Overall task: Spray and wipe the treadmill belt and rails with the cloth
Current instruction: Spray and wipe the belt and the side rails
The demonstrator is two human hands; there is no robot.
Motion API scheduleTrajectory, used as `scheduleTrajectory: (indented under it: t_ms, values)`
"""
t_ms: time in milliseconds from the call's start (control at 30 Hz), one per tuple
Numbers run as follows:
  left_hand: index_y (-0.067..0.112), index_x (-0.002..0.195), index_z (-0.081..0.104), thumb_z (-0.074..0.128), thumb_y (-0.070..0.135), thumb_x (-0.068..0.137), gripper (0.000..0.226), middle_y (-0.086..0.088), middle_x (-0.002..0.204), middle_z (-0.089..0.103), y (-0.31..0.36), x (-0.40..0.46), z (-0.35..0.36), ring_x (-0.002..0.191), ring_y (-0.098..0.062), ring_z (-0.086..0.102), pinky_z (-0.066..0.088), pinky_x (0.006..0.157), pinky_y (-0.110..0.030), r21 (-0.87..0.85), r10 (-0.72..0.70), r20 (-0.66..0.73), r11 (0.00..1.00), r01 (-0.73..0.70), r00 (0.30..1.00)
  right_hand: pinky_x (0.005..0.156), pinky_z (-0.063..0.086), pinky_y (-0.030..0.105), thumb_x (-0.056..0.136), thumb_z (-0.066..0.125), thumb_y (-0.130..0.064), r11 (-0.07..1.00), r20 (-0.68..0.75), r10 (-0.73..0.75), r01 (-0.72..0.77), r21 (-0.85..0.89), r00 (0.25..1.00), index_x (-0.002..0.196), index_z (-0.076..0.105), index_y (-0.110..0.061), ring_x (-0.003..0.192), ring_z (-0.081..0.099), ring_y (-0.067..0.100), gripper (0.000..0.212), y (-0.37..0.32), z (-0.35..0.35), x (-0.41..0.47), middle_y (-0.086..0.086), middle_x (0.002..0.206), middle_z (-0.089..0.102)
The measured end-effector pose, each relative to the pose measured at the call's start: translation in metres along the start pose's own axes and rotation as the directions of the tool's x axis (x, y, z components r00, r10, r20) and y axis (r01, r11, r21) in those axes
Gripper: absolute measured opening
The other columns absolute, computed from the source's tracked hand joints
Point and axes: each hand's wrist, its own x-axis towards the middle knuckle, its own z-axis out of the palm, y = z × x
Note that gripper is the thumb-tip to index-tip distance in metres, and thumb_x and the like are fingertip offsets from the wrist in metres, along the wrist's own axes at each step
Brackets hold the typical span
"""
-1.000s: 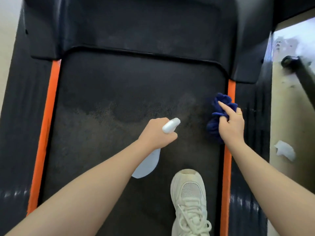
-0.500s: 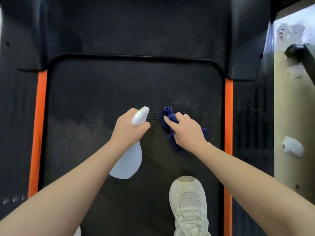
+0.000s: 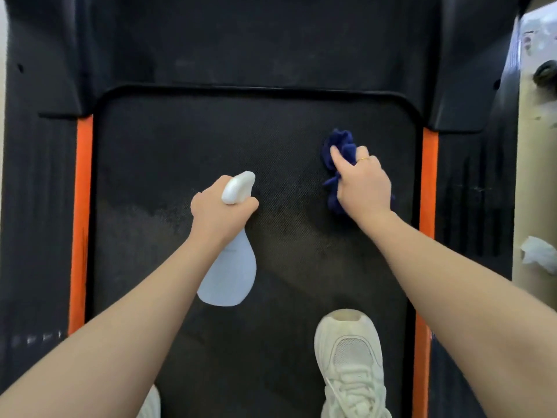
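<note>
Head view, single frame. I log the right fingers (image 3: 337,158) first: index extended forward on top of the blue cloth (image 3: 339,152), the others curled into the fabric, a thin ring on one of them. The right hand (image 3: 363,185) grips the bunched cloth and presses it down onto the treadmill belt (image 3: 211,140), toward the belt's right side, near but not touching the right orange rail strip (image 3: 429,182).

Left fingers: wrapped under the white spray head (image 3: 238,187); I cannot tell whether the trigger is squeezed, since the fingertips are hidden beneath. The left hand (image 3: 221,211) holds the spray bottle (image 3: 230,274) by its neck, nozzle pointing forward, pale body hanging back toward me above the belt's middle.

Belt surface: a darker, damp-looking patch lies between and just ahead of the two hands; a lighter, duller zone lies to the left of the bottle hand.

Outward: left orange rail strip (image 3: 81,206) along the belt's other edge, black motor cover (image 3: 256,40) across the top. A white sneaker (image 3: 351,366) stands on the belt at lower right. A crumpled white tissue (image 3: 539,251) lies on the floor to the right of the treadmill.
</note>
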Motion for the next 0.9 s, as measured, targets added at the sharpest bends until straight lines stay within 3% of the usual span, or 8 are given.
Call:
scheduleTrajectory:
  t_ms: [100,200,267,367,533,700,833,900]
  values:
    - [0.013,0.099,0.061,0.046,0.037,0.058,0.049,-0.001,0.097,0.063,0.004,0.000,-0.002,0.097,-0.025,0.056,0.043,0.094,-0.043,0.036,0.001,-0.009,0.999,-0.001,1.000,0.050,0.036,0.032,0.069,0.071,-0.008,0.977,0.015,-0.210,0.211,-0.018,0.978,0.122,0.060,-0.010,0.068,0.052,0.035,0.054,-0.020,0.007,-0.019,0.021,0.094,0.056]
    - [0.018,0.099,0.062,0.047,0.037,0.058,0.048,0.002,0.096,0.063,0.002,0.002,-0.002,0.098,-0.023,0.055,0.042,0.097,-0.044,0.019,-0.008,0.010,1.000,0.008,1.000,0.044,0.038,0.028,0.054,0.079,-0.009,0.771,0.088,-0.630,0.635,-0.044,0.771,0.111,0.068,-0.013,0.055,0.050,0.029,0.058,-0.012,0.012,-0.036,0.015,0.079,0.057]
    - [0.020,0.096,0.061,0.048,0.036,0.058,0.043,0.008,0.088,0.061,-0.002,0.003,-0.003,0.095,-0.022,0.055,0.043,0.096,-0.045,-0.010,-0.009,-0.003,1.000,0.008,1.000,0.048,0.041,0.030,0.059,0.079,-0.009,0.844,0.039,-0.534,0.535,-0.038,0.845,0.115,0.067,-0.015,0.059,0.053,0.032,0.058,-0.001,0.004,-0.012,0.017,0.083,0.057]
    - [0.018,0.092,0.060,0.049,0.035,0.059,0.040,0.008,0.084,0.060,-0.007,0.002,-0.006,0.093,-0.023,0.056,0.044,0.094,-0.046,-0.054,-0.001,-0.016,0.999,0.000,1.000,0.061,0.041,0.036,0.077,0.065,-0.008,1.000,-0.036,-0.008,0.008,-0.024,0.999,0.130,0.056,-0.017,0.082,0.054,0.038,0.054,0.000,0.000,0.008,0.023,0.107,0.055]
    - [0.020,0.090,0.060,0.048,0.036,0.058,0.038,0.006,0.088,0.061,-0.014,0.003,-0.014,0.098,-0.026,0.056,0.043,0.096,-0.046,-0.096,0.012,0.003,0.995,-0.011,1.000,0.049,0.042,0.030,0.060,0.075,-0.002,0.935,-0.053,-0.348,0.342,-0.092,0.936,0.119,0.064,-0.008,0.061,0.052,0.031,0.060,0.011,0.015,-0.039,0.018,0.087,0.059]
    - [0.022,0.087,0.059,0.057,0.028,0.067,0.021,0.012,0.082,0.057,-0.023,0.000,-0.017,0.086,-0.017,0.054,0.043,0.072,-0.028,-0.216,0.024,-0.030,0.976,-0.030,0.999,0.053,0.043,0.036,0.070,0.061,0.000,0.994,-0.098,-0.096,0.090,-0.067,0.991,0.119,0.062,-0.002,0.065,0.052,0.037,0.048,-0.017,0.009,-0.018,0.026,0.090,0.058]
    - [0.018,0.088,0.060,0.058,0.023,0.065,0.024,0.009,0.079,0.057,-0.026,-0.002,-0.019,0.073,-0.008,0.052,0.038,0.057,-0.015,-0.282,0.030,-0.061,0.958,-0.046,0.998,0.047,0.040,0.030,0.062,0.063,-0.005,0.746,-0.020,-0.666,0.666,-0.028,0.746,0.104,0.070,-0.006,0.059,0.052,0.032,0.043,-0.091,0.022,-0.022,0.019,0.080,0.059]
    - [0.015,0.090,0.064,0.053,0.025,0.057,0.036,0.004,0.082,0.062,-0.032,-0.005,-0.026,0.073,-0.010,0.054,0.038,0.055,-0.010,-0.304,0.049,-0.069,0.950,-0.068,0.996,0.049,0.039,0.030,0.060,0.066,-0.007,0.684,0.041,-0.726,0.727,-0.055,0.686,0.106,0.069,-0.009,0.061,0.053,0.031,0.046,-0.093,0.019,-0.011,0.017,0.083,0.060]
